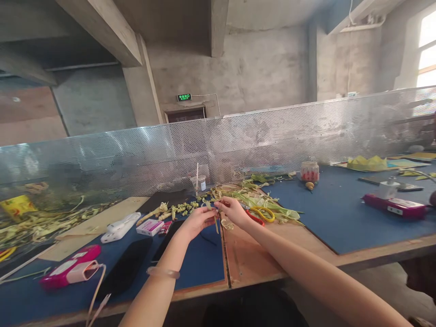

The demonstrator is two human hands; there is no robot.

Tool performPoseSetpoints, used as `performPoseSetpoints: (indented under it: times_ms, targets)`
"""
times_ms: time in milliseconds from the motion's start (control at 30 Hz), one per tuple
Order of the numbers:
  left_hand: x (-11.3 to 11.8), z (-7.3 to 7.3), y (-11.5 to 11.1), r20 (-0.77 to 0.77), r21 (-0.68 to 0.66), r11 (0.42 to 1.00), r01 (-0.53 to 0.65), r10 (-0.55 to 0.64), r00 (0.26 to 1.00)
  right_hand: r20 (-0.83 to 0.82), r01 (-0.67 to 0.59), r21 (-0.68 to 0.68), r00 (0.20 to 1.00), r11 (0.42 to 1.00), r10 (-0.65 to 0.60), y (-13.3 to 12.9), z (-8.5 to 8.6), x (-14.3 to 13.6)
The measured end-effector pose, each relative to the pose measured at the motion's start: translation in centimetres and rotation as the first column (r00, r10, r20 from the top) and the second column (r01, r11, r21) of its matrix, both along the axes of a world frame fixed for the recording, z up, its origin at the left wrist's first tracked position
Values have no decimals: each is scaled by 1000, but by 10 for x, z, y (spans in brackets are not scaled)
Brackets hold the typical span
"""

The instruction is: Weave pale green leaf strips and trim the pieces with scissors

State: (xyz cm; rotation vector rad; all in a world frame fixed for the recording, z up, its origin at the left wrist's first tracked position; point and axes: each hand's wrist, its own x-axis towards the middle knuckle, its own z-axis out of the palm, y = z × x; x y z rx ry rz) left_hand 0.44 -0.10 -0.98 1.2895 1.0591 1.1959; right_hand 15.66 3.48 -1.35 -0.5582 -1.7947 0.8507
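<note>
My left hand (200,220) and my right hand (233,211) meet over the table's middle, fingertips nearly touching. Both are closed on a thin greenish-yellow leaf strip (216,224), whose end hangs below the fingers. A bracelet circles the left wrist. Beside my right hand lie scissors (266,214) with red and yellow handles, partly on a heap of pale green leaf strips (279,210). A curled strip (227,224) lies just under the right hand. Small knotted green pieces (184,208) are spread behind my left hand.
Left of my hands are a small white-purple box (150,227), a black phone (126,265), a white power strip (121,227) and a magenta one (71,268) with a cable. A lidded jar (309,172) and another magenta power strip (395,206) stand right. Perforated metal partition (238,141) behind.
</note>
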Motion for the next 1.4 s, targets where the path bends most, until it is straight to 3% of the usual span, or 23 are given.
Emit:
performPoseSetpoints:
  times_ms: [233, 400, 467, 567, 700, 933, 1133, 1400]
  targets:
    - [-2, 1, 1, 25, -21, 999, -28, 28, 999, 54, 147, 165, 986, 975, -158, 3, 7, 13]
    - [-3, 0, 2, 45, -4, 999, -38, 38, 998, 201, 18, 357, 975, 934, -96, 0, 9, 16]
    - [-1, 1, 1, 16, 24, 999, -49, 48, 999, 236, -12, 288, 970, 958, -58, 3, 7, 12]
    - [4, 3, -2, -81, 97, 994, -50, 58, 995, 264, -68, 78, 964, 995, 46, 9, 3, 8]
    - [9, 4, -4, -209, 168, 985, -32, 67, 976, 314, -131, -79, 938, 988, 149, 14, 4, 10]
    - [9, 6, -8, -164, 192, 981, -31, 63, 984, 356, -204, -23, 913, 979, 199, 4, 14, 21]
    - [4, 6, -5, -131, 162, 985, 54, -32, 991, 368, -317, 16, 884, 948, 289, -7, 26, 31]
    - [3, 4, -5, -105, 166, 978, 127, -111, 988, 340, -301, -32, 893, 953, 294, -10, 23, 31]
